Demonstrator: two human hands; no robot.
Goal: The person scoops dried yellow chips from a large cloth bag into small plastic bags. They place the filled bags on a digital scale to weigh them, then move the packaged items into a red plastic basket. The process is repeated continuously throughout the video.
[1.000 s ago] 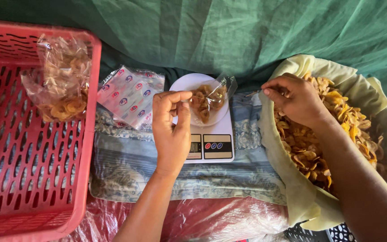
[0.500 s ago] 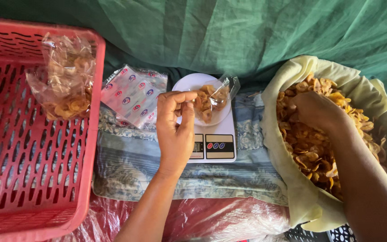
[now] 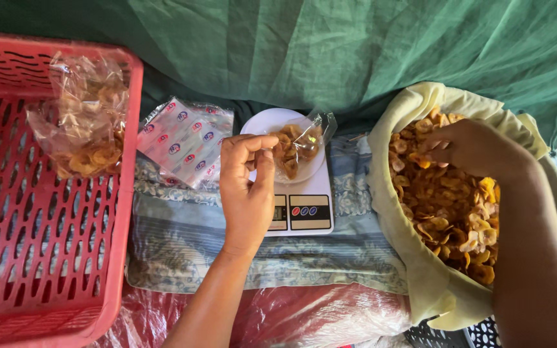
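Observation:
My left hand [image 3: 247, 192] pinches the edge of a small clear plastic bag [image 3: 299, 145] partly filled with golden chips. The bag lies on a white plate [image 3: 260, 122] atop a white kitchen scale [image 3: 303, 205]. My right hand [image 3: 475, 149] is down in a large yellow cloth sack [image 3: 414, 251] full of chips [image 3: 446, 206], its fingers curled among them; whether it holds any is hidden.
A red plastic crate [image 3: 46, 245] at the left holds a filled clear bag of chips [image 3: 85, 125]. A stack of printed empty bags [image 3: 185, 138] lies beside the scale. A patterned cloth [image 3: 182, 238] covers the surface, with green fabric [image 3: 330, 51] behind.
My right hand has moved from above the sack's near rim down into the chips. My left hand has stayed at the bag on the scale.

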